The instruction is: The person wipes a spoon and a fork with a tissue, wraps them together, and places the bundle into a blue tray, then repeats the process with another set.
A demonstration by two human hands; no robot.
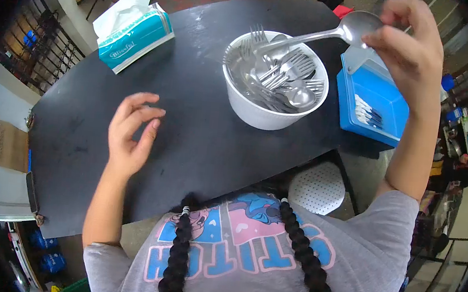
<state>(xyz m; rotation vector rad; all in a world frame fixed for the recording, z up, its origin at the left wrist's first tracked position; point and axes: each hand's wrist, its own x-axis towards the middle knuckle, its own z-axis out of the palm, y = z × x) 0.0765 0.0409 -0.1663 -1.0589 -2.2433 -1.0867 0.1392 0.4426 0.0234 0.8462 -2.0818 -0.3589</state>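
My right hand (pixel 412 47) is raised at the upper right, its fingers closed on the bowl end of a large metal spoon (pixel 313 37). The spoon's handle points left, over a white tub (pixel 264 117). Metal forks (pixel 298 67) and spoons (pixel 301 98) fill that tub in a jumbled pile. Over the black table, left of the tub, my left hand (pixel 133 131) has its fingers apart and slightly curled, holding nothing.
A teal tissue pack (pixel 134 40) with a tissue sticking out lies at the back left of the black table (pixel 201 137). Right of the tub, a blue container (pixel 348 114) holds several white-handled utensils (pixel 366 110). A perforated stool seat (pixel 317 188) shows below the table edge.
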